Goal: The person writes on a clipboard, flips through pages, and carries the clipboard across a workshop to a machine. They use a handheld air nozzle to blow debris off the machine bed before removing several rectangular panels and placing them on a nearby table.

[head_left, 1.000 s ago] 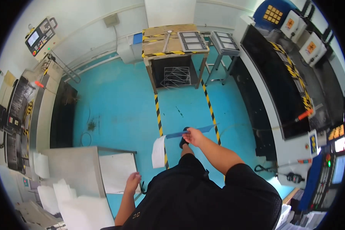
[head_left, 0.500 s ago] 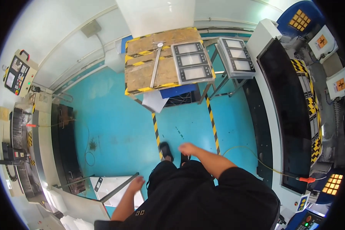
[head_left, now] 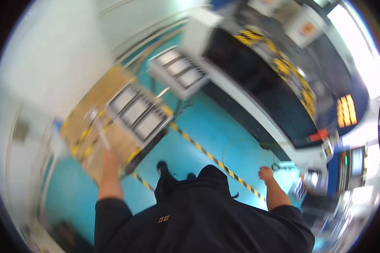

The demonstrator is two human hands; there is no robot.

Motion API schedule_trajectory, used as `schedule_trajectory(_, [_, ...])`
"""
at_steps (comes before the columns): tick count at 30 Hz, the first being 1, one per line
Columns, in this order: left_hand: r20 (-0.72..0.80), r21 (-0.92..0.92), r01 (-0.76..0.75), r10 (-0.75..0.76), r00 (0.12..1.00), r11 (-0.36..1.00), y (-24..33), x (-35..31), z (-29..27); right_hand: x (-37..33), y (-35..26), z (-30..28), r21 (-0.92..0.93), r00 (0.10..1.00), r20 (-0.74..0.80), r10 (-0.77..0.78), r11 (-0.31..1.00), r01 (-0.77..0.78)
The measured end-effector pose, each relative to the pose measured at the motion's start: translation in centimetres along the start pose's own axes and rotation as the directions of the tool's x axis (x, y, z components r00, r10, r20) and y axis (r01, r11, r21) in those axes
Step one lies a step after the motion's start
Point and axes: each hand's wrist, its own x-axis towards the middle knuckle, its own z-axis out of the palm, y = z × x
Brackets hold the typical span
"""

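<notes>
A long metal caliper (head_left: 101, 131) with a round dial at its far end lies on the worn brown tabletop (head_left: 82, 126), edged in yellow-and-black tape. My left hand (head_left: 109, 159) reaches over the table at the caliper's near end; blur hides its fingers, so I cannot tell whether it grips the tool. To the right of the caliper sits a stack of framed panels (head_left: 138, 111) with pale windows and dark bars. My right hand (head_left: 265, 173) hangs out to the right above the floor, fingers loosely curled and apart, with nothing visible in it.
Beyond the table, more framed panels (head_left: 179, 72) rest on a small stand. A large machine with a dark door (head_left: 257, 80) runs along the right. Yellow-and-black tape (head_left: 211, 157) crosses the turquoise floor. A screen (head_left: 356, 162) stands at the far right.
My view has turned to the right and come closer to the table. My left hand has gone from low beside my body to the caliper's near end. My right arm has swung outward.
</notes>
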Motion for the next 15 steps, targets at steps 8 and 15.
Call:
schedule_trajectory(8, [0.036,0.150,-0.054,0.049,0.998,0.987,1.8,1.2,0.9,-5.4,8.2,9.9,-0.526,0.960,0.174,-0.219,0.804,0.279])
schedule_trajectory(15, [0.171,0.091,-0.313,0.295,0.940,0.945,17.5,1.6,2.6,4.4,1.2,-6.0,-0.514,0.943,-0.155,-0.295,0.839,0.178])
